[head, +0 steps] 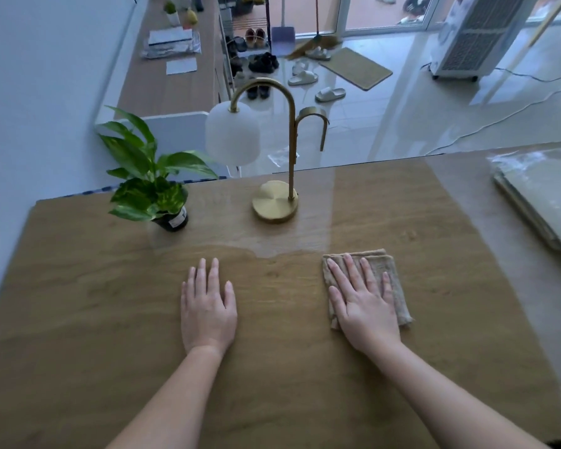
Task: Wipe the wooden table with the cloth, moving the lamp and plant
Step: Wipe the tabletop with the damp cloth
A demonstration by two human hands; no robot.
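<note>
Cloth (378, 260): tan, folded, flat on the wooden table (78, 319), right of centre on the near half. Right hand (363, 306) lies palm-down on it, fingers straight and spread, covering most of it; the cloth's far edge and right edge stick out. Left hand (208, 306) is flat on bare wood, well apart from the cloth, fingers straight and close together, holding nothing. Both forearms are bare.

Just beyond the fingertips is a glossy band (272, 246) across the tabletop; wet or only glare, cannot tell.

Lamp (274, 200): upright, far centre of the table, with a round brass base, a curved brass stem and a white shade (232, 134) hanging to the left. Plant (149, 176): green leaves in a small dark pot (172, 220), far left, beside the lamp but not touching it. Neither hand is touching lamp or plant.

Far right on the table is a flat stack wrapped in clear plastic (544, 196).

Past the table edge is a shiny tiled floor with slippers (329, 94), a doormat (357, 68), a shoe rack (253, 40), a dustpan (282, 40) and a white cooler unit (476, 34). A side counter (162, 92) at the upper left holds papers.
</note>
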